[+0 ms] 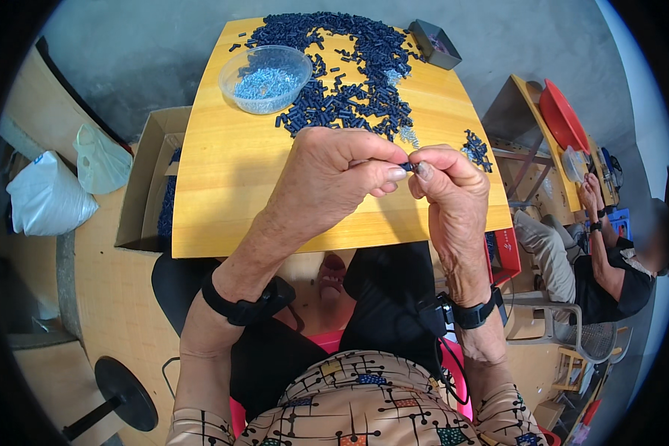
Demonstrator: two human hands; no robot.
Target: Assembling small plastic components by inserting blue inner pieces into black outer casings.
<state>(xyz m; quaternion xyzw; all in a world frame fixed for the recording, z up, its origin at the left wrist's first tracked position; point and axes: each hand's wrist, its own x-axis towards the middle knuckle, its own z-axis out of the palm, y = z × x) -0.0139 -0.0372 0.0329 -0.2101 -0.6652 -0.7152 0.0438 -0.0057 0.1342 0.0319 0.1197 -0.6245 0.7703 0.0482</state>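
Note:
Above the near part of the yellow table [227, 212], my left hand [323, 171] and my right hand [451, 182] meet fingertip to fingertip. Between them is a small dark blue cylindrical piece [407, 166], pinched by thumb and forefinger on each side and mostly covered. A sliver of something pale shows by my right thumb, too small to name. Just beyond my hands spreads a heap of similar dark blue pieces [342, 108]. Some small silvery pins or screws [408, 136] lie at the heap's near right edge.
A clear round tub [234, 95] holds many more silvery bits. On the table's far right corner sits a dark tray [435, 44]; a smaller blue pile [476, 150] lies nearer. Left stands a cardboard box [137, 197]. At right, a co-worker [609, 286] sits by a red basin [563, 115].

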